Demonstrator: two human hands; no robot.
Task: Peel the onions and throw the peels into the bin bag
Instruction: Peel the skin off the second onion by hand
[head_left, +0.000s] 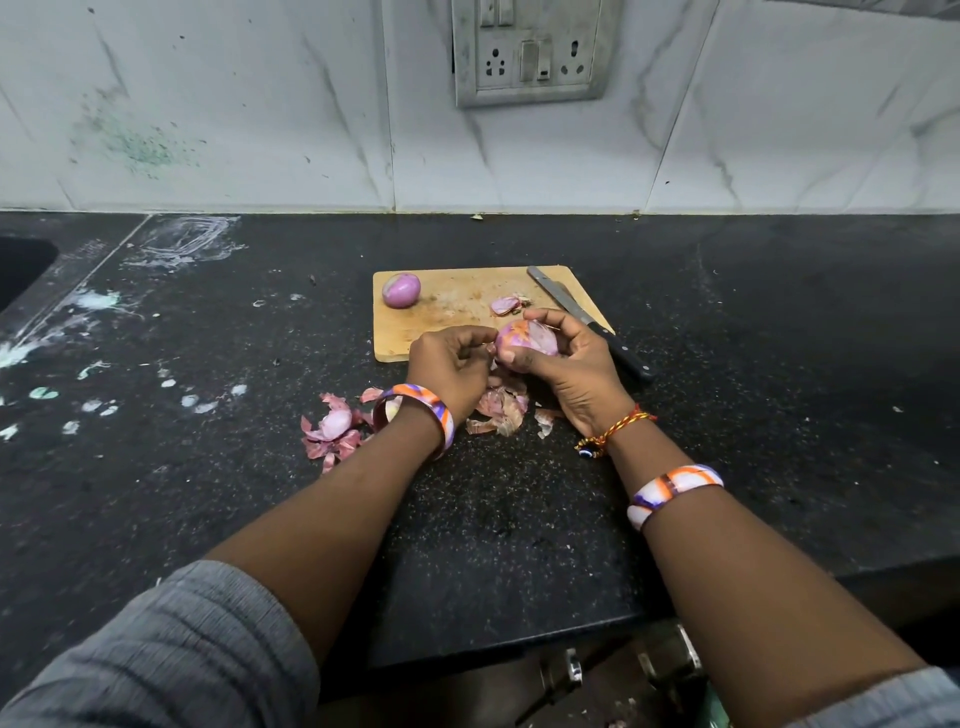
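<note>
— While an onion (525, 340) is held in the right hand (570, 364), what is seen of the grip?
— Its fingers and thumb are curled round the onion, just above the near edge of the board (457, 312). The left hand (451, 364) is curled beside it, its fingertips brought to the onion's left end; whether peel is pinched there cannot be told.
— Where are the other things found?
— A peeled onion (401, 290) is laid on the board's far left corner. A knife (582, 314) is rested along its right edge. Peels (332, 428) are scattered on the black tabletop (519, 519) under the wrists, and a scrap (508, 304) is left on the board.
</note>
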